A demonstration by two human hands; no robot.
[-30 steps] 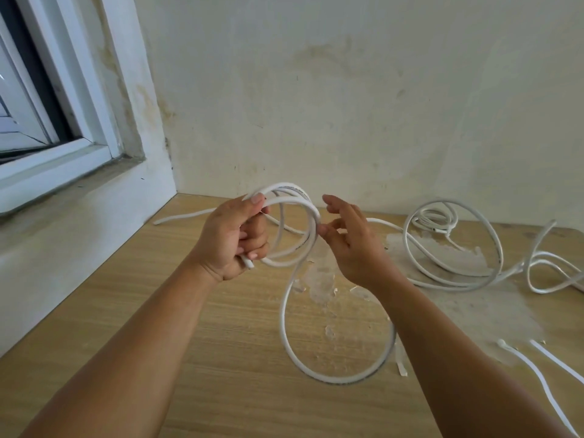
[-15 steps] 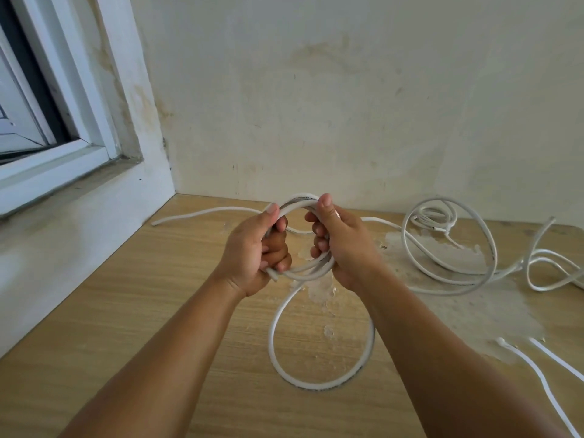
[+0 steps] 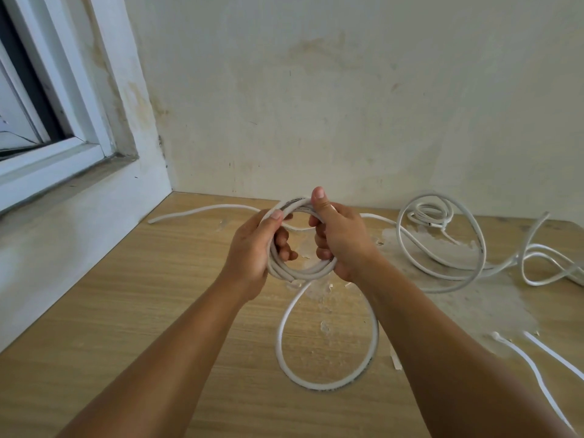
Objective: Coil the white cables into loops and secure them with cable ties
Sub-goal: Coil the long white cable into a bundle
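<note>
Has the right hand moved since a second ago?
Yes. The right hand has closed in leftward onto the coil, away from the loose cable loops lying on the table.

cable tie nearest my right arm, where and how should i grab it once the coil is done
Judging by its pose, pinch the cable tie from above at mid strip with the right hand. It lies flat on the table as a thin strip, head end towards the coil, with bare wood on both sides. The left hand would keep the coil clamped.
</note>
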